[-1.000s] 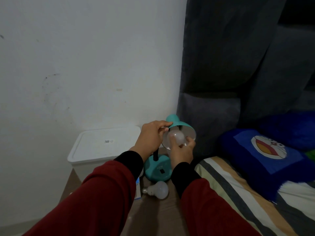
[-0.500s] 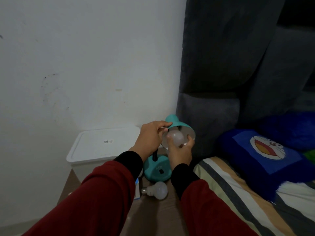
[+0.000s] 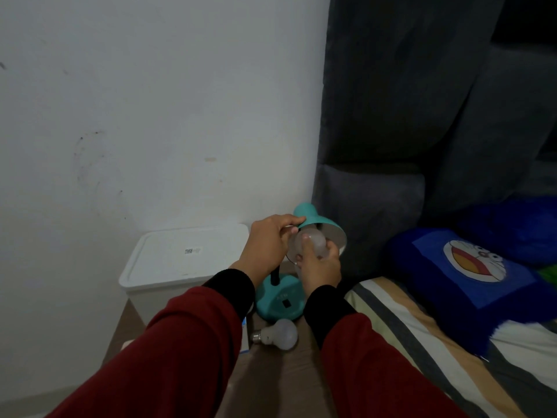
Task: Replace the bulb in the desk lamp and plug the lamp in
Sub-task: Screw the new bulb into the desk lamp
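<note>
1. My left hand (image 3: 268,242) holds the lamp shade (image 3: 319,226) by its rim, thumb on top & fingers under; grip is closed on the shade to keep it from swinging on its neck

2. My right hand (image 3: 319,267) has its grip wrapped round the bulb (image 3: 310,244), thumb up along the glass, other fingers curled behind; the bulb sits at the mouth of the shade, base end pointing in. Can't see the socket or threads from here, so can't tell how far it's seated

3. To do this well, I think: keep the bulb's axis lined w/ the shade's, turn gently w/ fingertips, no squeezing the glass; if it binds, back off & restart so threads don't cross

4. Left should only brace, not twist; the lamp base (image 3: 280,300) stands on the counter (image 3: 289,375) just below both wrists

5. Both forearms reach fwd, wrists close together, right a bit lower than left

6. A second bulb (image 3: 278,333) lies on its side on the counter in front of the base, apart from my hands. No plug or cord in view, so plugging in looks not yet done
</note>
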`<action>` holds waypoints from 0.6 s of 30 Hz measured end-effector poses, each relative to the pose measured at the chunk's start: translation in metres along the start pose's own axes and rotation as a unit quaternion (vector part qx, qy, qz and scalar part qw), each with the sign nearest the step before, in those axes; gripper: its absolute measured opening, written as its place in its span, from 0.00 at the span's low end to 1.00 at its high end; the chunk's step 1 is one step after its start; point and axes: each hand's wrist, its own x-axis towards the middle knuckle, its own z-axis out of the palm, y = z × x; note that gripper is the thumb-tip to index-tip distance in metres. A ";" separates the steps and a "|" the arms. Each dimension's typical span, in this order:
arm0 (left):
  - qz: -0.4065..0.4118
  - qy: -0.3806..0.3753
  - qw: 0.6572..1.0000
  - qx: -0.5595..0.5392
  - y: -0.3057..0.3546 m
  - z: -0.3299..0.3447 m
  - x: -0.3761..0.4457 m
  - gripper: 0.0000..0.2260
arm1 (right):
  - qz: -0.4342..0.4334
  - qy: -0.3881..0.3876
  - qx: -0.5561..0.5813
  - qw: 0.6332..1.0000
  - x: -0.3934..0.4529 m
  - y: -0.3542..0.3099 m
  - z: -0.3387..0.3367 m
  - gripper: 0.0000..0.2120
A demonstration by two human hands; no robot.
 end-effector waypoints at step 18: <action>-0.067 -0.049 0.996 0.042 0.006 -0.015 -0.016 0.21 | -0.002 -0.082 -0.319 0.944 0.002 -0.028 -0.031 0.26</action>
